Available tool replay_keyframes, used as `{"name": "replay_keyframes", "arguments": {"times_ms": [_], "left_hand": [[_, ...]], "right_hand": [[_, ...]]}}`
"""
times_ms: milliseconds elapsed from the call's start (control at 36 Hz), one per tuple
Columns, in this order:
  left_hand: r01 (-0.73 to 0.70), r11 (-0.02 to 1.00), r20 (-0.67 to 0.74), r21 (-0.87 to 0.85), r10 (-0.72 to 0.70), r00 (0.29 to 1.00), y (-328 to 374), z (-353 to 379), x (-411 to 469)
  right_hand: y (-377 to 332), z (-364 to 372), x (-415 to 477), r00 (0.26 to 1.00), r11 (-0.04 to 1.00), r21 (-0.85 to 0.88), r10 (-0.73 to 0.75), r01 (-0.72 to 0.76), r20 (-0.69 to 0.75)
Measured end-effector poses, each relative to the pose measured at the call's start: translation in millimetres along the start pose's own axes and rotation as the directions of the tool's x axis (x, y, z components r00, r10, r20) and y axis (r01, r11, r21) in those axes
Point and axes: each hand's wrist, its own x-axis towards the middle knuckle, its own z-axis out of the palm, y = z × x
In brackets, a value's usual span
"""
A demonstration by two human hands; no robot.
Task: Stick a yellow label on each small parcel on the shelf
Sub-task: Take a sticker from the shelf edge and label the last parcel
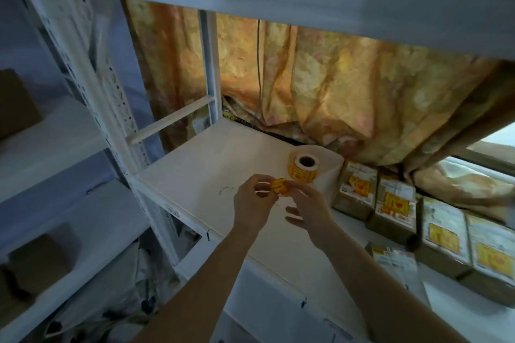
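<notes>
Head view shows us the white shelf, its board bare on the left and filled on the right. Behind it hangs an orange patterned curtain, and a white metal upright stands at the near left.

Along the right of the board we count four small parcels in a row, each already bearing a yellow label: the far parcel, the second parcel, the third parcel and the nearest-right parcel. One more parcel, nearer to us than the row, shows only pale paper on top, so we judge it unlabelled, though blur makes that uncertain. More may lie beyond the right edge.

Just left of the far parcel stands the label roll, against a larger white paper roll.

Over the middle of the board, our left hand and right hand pinch one loose yellow label between their fingertips, apparently freeing it from its backing. We judge most of the work done.
</notes>
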Motion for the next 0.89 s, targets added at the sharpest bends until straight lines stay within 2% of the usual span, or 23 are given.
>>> {"name": "replay_keyframes", "arguments": {"times_ms": [83,167,333,444,583,889], "left_hand": [[-0.027,1.0,0.069,0.013,0.026,0.997,7,20,-16],[-0.077,0.996,0.15,0.041,0.07,0.986,15,40,-34],[-0.116,0.993,0.303,0.034,0.1,0.948,31,74,-61],[-0.207,0.971,0.339,0.12,0.156,0.928,36,90,-75],[-0.242,0.954,0.356,0.177,0.167,0.92,43,108,-91],[-0.303,0.909,0.417,0.285,0.167,0.893,45,125,-118]], "right_hand": [[1,-22,-13,1.0,0.997,0.076,0.011,-0.009,-0.022],[3,-42,-22,0.993,0.996,0.091,-0.006,0.017,-0.12],[14,-85,-39,0.96,0.992,-0.088,-0.108,0.088,-0.257],[18,-115,-57,0.95,0.975,-0.195,-0.161,0.11,-0.268],[23,-143,-75,0.951,0.957,-0.261,-0.192,0.127,-0.243],[43,-184,-101,0.957,0.976,-0.205,-0.127,0.073,-0.261]]}}
